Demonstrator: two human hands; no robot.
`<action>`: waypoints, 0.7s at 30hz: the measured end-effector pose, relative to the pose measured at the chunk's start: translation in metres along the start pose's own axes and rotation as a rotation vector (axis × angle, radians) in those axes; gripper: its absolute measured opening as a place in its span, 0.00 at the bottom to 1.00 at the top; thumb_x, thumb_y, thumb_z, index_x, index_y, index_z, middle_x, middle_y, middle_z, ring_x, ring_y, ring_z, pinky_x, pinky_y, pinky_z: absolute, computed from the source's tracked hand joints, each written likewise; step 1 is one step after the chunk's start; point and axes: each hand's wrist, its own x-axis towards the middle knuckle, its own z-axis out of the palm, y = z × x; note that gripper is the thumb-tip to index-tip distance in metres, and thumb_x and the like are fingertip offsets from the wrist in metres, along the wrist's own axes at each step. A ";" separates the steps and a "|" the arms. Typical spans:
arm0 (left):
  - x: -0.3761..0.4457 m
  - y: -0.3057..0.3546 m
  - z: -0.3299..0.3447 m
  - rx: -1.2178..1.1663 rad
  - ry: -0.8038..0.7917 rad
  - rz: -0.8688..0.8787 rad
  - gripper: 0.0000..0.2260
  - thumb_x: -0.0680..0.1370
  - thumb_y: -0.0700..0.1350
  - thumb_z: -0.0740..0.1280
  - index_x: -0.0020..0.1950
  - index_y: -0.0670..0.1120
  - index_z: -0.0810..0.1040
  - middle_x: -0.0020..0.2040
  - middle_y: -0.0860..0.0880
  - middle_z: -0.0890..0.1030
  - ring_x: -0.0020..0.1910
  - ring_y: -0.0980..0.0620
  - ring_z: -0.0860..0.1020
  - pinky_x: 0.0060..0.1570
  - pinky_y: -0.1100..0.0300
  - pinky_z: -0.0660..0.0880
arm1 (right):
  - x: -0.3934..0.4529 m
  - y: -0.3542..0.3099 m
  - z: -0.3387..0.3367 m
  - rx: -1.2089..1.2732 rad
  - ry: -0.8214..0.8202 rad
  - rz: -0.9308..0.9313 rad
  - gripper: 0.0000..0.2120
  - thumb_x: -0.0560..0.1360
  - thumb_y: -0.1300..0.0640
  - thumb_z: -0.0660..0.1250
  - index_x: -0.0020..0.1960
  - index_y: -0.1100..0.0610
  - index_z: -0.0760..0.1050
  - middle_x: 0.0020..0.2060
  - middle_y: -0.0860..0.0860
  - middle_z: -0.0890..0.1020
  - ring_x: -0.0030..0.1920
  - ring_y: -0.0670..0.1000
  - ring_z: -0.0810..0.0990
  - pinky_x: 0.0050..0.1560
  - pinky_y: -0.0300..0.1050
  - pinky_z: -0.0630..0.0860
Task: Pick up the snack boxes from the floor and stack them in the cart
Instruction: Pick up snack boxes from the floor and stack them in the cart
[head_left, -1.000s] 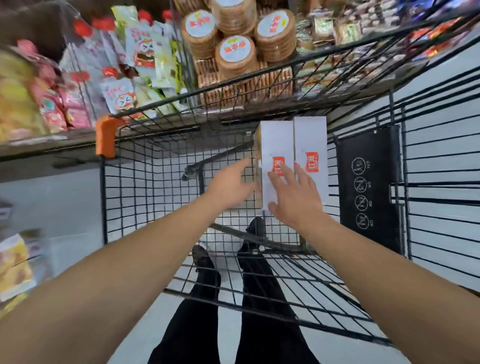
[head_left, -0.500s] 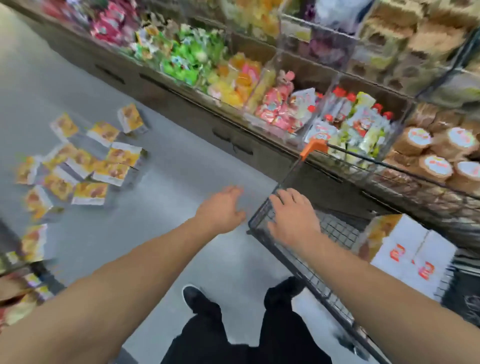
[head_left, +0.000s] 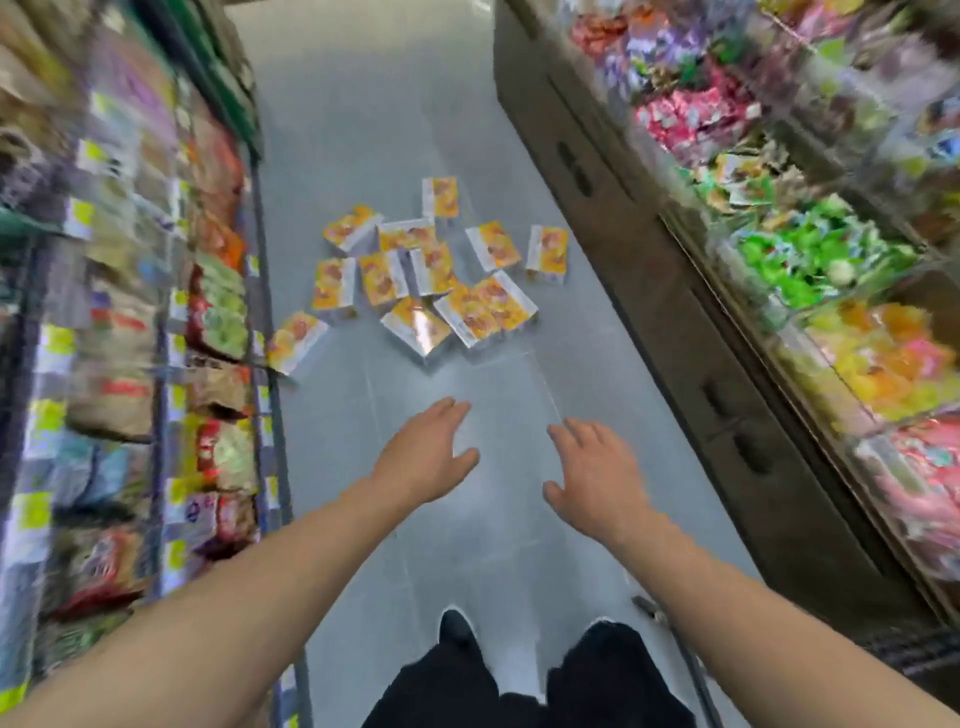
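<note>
Several white and orange snack boxes (head_left: 431, 275) lie scattered on the grey aisle floor ahead of me, most in a loose heap, one apart by the left shelf (head_left: 296, 340). My left hand (head_left: 423, 457) and my right hand (head_left: 597, 475) reach forward over the bare floor, short of the boxes, both with fingers spread and holding nothing. Only a dark bar of the cart (head_left: 691, 660) shows at the lower right, beside my right forearm; its basket is out of view.
Shelves of packaged snacks (head_left: 156, 338) line the left side. On the right runs a brown cabinet (head_left: 675, 291) topped with bins of wrapped sweets (head_left: 810, 254). My dark trousers and shoes (head_left: 457, 631) are at the bottom. The view is motion-blurred.
My hands have left the boxes in the cart and the cart's rim. My view has swung left from the cart to the aisle floor, and the scattered boxes now lie straight ahead.
</note>
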 end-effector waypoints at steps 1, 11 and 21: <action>0.005 -0.020 -0.010 -0.031 0.017 -0.044 0.30 0.78 0.53 0.65 0.77 0.48 0.60 0.78 0.47 0.60 0.76 0.47 0.61 0.71 0.56 0.59 | 0.021 -0.014 -0.006 -0.002 -0.016 -0.038 0.33 0.73 0.43 0.65 0.75 0.53 0.62 0.74 0.53 0.65 0.73 0.57 0.63 0.71 0.51 0.61; 0.123 -0.140 -0.076 -0.197 0.121 -0.346 0.31 0.78 0.54 0.66 0.78 0.47 0.60 0.78 0.46 0.60 0.77 0.48 0.59 0.73 0.58 0.56 | 0.244 -0.060 -0.046 -0.080 -0.101 -0.301 0.32 0.77 0.44 0.61 0.77 0.54 0.57 0.76 0.53 0.61 0.75 0.54 0.58 0.75 0.47 0.54; 0.269 -0.216 -0.120 -0.308 0.136 -0.511 0.30 0.78 0.54 0.65 0.78 0.48 0.61 0.78 0.47 0.62 0.76 0.48 0.61 0.73 0.57 0.57 | 0.455 -0.070 -0.065 -0.065 -0.251 -0.306 0.31 0.77 0.45 0.62 0.76 0.53 0.59 0.74 0.51 0.65 0.72 0.55 0.63 0.71 0.49 0.62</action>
